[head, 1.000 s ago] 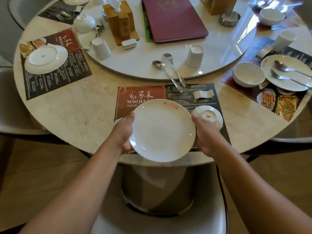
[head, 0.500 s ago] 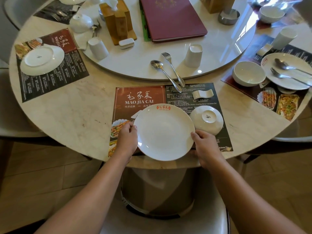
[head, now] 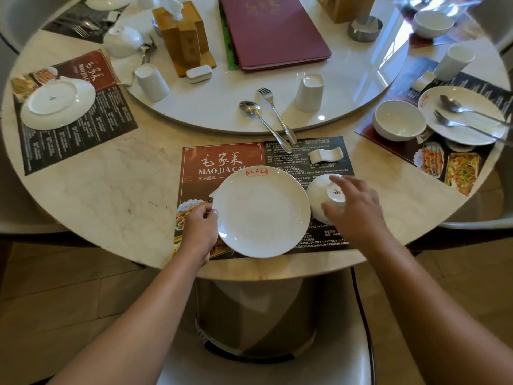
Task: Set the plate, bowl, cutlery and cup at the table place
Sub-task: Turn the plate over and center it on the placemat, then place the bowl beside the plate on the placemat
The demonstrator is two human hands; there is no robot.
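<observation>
A white plate (head: 262, 212) with a red logo lies flat on the "Mao Jia Cai" placemat (head: 222, 159) at the near table edge. My left hand (head: 198, 229) grips the plate's left rim, thumb on top. An upside-down white bowl (head: 319, 195) sits just right of the plate. My right hand (head: 358, 209) is spread over it, thumb at its near side and fingers across its base. A spoon (head: 261, 120) and fork (head: 274, 112) lie across the turntable's edge beyond the placemat. A white cup (head: 309, 91) stands upside down beside them.
A small white cutlery rest (head: 326, 156) sits on the placemat's far right. The glass turntable (head: 222, 112) carries a maroon menu (head: 272, 31), a wooden tissue box (head: 183, 37) and another cup (head: 151, 81). Set places lie to the left (head: 58, 104) and right (head: 460, 115).
The plate came down from a tilted hold and now lies flat on the placemat. My right hand left the plate's right rim and moved over the upturned bowl.
</observation>
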